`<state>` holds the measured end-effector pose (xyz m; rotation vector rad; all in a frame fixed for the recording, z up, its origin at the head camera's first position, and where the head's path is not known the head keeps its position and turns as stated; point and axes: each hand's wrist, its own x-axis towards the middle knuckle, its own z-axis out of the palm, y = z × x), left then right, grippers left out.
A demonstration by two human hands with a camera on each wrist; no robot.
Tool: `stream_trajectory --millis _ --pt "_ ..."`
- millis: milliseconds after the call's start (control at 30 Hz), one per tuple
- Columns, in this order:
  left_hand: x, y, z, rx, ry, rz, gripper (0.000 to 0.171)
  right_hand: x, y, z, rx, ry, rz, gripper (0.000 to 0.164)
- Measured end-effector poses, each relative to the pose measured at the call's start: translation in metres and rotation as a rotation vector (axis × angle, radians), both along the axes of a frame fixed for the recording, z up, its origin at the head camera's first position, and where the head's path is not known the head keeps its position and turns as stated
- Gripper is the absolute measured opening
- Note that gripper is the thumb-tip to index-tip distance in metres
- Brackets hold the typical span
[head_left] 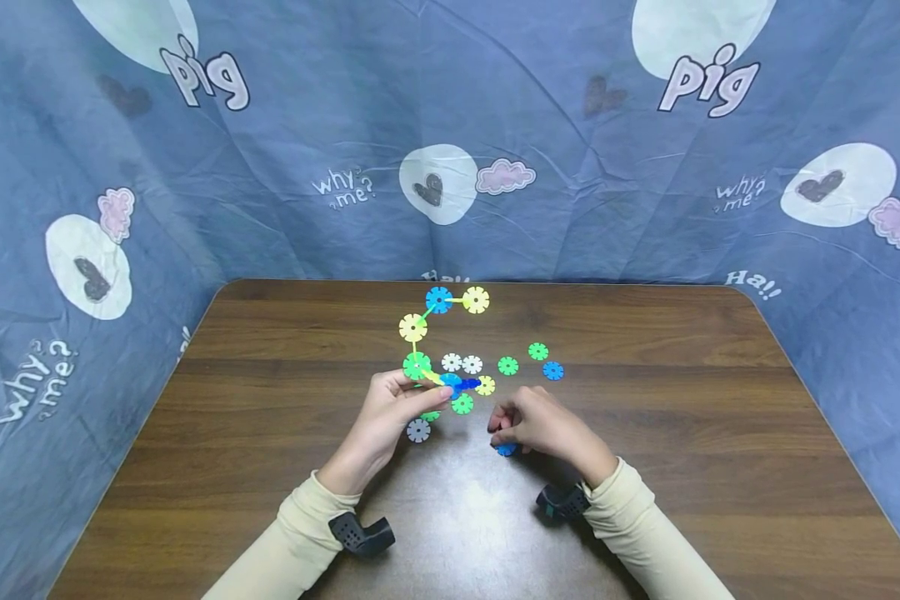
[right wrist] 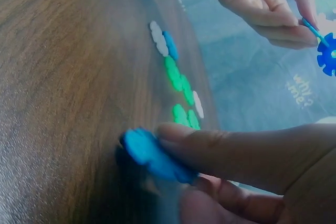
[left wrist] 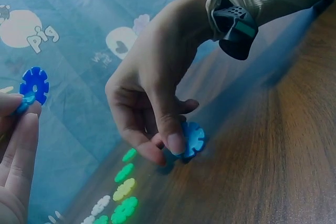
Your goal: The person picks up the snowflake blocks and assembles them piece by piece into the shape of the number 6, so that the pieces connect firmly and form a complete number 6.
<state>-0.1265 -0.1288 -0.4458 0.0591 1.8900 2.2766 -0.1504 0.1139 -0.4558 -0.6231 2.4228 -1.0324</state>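
Note:
My left hand (head_left: 378, 421) pinches the near end of a chain of slotted plastic snowflake discs (head_left: 413, 327) between thumb and fingers. Yellow, blue and green discs are joined edge to edge, and the chain curves up and then to the right. At the held end, a light blue disc meets a dark blue disc (left wrist: 34, 85). My right hand (head_left: 547, 425) pinches a loose blue snowflake disc (right wrist: 152, 156) by thumb and fingertips, close over the table. In the left wrist view, that disc tilts out from under the thumb.
Loose discs lie between and beyond the hands on the wooden table (head_left: 270, 333): white (head_left: 472, 364), green (head_left: 507, 366), yellow (head_left: 485, 385), blue (head_left: 552, 371) and grey (head_left: 418, 431). Behind the table's far edge hangs a blue printed cloth (head_left: 270, 150).

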Motion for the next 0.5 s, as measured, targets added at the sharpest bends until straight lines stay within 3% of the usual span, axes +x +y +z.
stream_trajectory --millis 500 --pt "0.0001 0.0005 0.0000 0.002 -0.005 -0.001 0.020 -0.0011 0.0052 0.0005 0.003 -0.030 0.064 0.010"
